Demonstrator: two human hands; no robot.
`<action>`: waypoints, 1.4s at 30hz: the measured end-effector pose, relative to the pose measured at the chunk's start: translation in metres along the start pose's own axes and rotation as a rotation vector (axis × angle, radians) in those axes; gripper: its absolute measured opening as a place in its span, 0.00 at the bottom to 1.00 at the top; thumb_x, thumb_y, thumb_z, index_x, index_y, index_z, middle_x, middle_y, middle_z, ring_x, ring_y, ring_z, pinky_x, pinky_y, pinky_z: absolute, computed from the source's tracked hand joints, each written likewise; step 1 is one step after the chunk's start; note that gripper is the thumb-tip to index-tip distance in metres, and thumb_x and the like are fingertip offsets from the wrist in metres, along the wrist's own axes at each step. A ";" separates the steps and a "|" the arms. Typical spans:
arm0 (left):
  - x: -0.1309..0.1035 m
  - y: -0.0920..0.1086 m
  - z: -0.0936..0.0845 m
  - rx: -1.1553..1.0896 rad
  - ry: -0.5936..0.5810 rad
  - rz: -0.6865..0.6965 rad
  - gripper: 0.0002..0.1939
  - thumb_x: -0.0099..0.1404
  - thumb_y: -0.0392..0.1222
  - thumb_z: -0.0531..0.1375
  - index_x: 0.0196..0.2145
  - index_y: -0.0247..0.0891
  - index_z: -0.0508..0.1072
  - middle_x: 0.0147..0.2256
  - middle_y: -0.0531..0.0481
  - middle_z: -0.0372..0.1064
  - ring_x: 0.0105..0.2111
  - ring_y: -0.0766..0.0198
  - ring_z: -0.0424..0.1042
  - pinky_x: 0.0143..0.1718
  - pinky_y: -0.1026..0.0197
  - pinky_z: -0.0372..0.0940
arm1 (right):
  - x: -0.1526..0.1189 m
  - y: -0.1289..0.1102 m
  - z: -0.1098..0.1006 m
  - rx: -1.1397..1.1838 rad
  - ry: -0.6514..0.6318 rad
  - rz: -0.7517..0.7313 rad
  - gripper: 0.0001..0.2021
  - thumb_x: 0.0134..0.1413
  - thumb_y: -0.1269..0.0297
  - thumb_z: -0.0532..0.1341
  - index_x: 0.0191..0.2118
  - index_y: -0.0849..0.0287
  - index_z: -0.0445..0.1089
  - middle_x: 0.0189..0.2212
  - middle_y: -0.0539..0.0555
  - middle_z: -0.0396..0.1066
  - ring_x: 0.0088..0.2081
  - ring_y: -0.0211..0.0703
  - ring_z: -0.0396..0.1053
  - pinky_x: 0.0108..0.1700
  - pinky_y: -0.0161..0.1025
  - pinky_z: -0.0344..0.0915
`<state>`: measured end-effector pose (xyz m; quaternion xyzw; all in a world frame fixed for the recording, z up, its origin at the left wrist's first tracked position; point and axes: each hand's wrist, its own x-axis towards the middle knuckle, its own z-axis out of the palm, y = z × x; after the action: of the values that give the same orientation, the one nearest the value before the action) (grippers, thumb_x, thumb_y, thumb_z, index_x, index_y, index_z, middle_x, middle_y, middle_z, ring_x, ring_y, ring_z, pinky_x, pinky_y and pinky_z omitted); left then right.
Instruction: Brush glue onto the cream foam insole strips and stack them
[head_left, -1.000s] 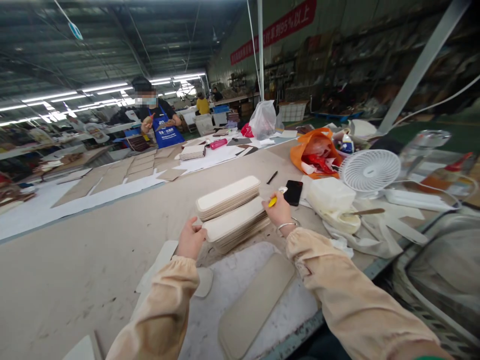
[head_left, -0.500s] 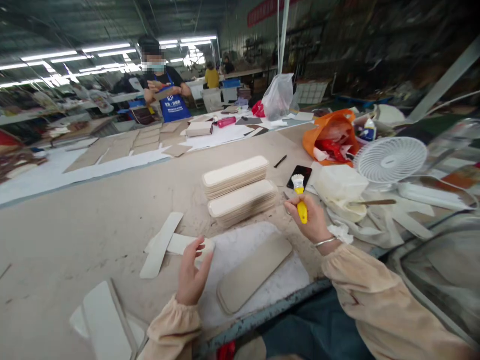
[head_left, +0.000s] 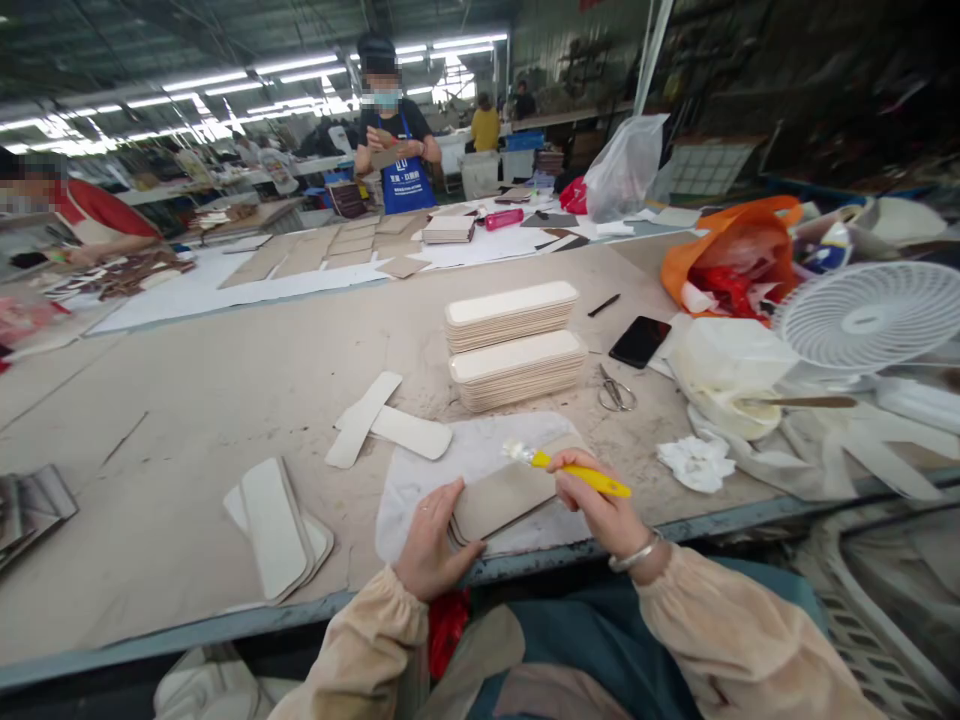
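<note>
My right hand (head_left: 600,505) is closed round the yellow handle of a paintbrush (head_left: 581,472). White paste coats its bristles, which are over a grey-beige rounded panel (head_left: 499,500); whether they touch it I cannot tell. My left hand (head_left: 435,540) grips the panel's left end between thumb and fingers. More than one layer shows at that end. Under the panel is a white sheet (head_left: 405,485) at the table edge. Behind it stand two neat stacks of cream-topped strips, a front stack (head_left: 517,370) and a rear stack (head_left: 514,315).
Loose pale strips (head_left: 409,432) and a small pile (head_left: 274,530) lie left. On the right are scissors (head_left: 616,390), a phone (head_left: 640,341), crumpled tissue (head_left: 696,463), a paste container (head_left: 750,410), an orange bag (head_left: 679,275) and a white fan (head_left: 862,318). A co-worker (head_left: 397,150) stands across the table.
My right hand has brought the brush from near the phone down and left over the panel. My left hand has come down onto the panel's end. The view has swung left.
</note>
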<state>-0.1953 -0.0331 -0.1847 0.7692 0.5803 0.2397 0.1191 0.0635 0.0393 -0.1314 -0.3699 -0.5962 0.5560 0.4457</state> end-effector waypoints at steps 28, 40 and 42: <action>0.001 -0.002 0.004 -0.048 0.024 -0.048 0.48 0.56 0.45 0.61 0.65 0.38 0.36 0.53 0.40 0.62 0.53 0.49 0.62 0.52 0.45 0.59 | 0.026 0.016 0.004 -0.126 0.062 0.263 0.09 0.48 0.62 0.56 0.28 0.59 0.70 0.13 0.44 0.56 0.19 0.35 0.54 0.24 0.34 0.52; 0.003 -0.003 0.005 0.014 0.024 -0.017 0.46 0.57 0.46 0.60 0.65 0.38 0.37 0.52 0.40 0.63 0.52 0.50 0.62 0.52 0.45 0.60 | 0.032 -0.002 -0.068 -0.540 0.306 0.196 0.11 0.50 0.62 0.54 0.29 0.58 0.72 0.19 0.48 0.65 0.27 0.41 0.63 0.31 0.36 0.55; 0.003 -0.003 0.005 0.016 0.019 -0.018 0.45 0.57 0.46 0.60 0.64 0.38 0.38 0.52 0.40 0.63 0.52 0.50 0.62 0.52 0.45 0.60 | 0.030 -0.004 -0.071 -0.597 0.324 0.149 0.11 0.50 0.62 0.54 0.29 0.58 0.72 0.22 0.49 0.68 0.29 0.41 0.64 0.33 0.36 0.55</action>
<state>-0.1947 -0.0286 -0.1900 0.7625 0.5903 0.2412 0.1094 0.1209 0.0907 -0.1250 -0.6101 -0.6251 0.3223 0.3649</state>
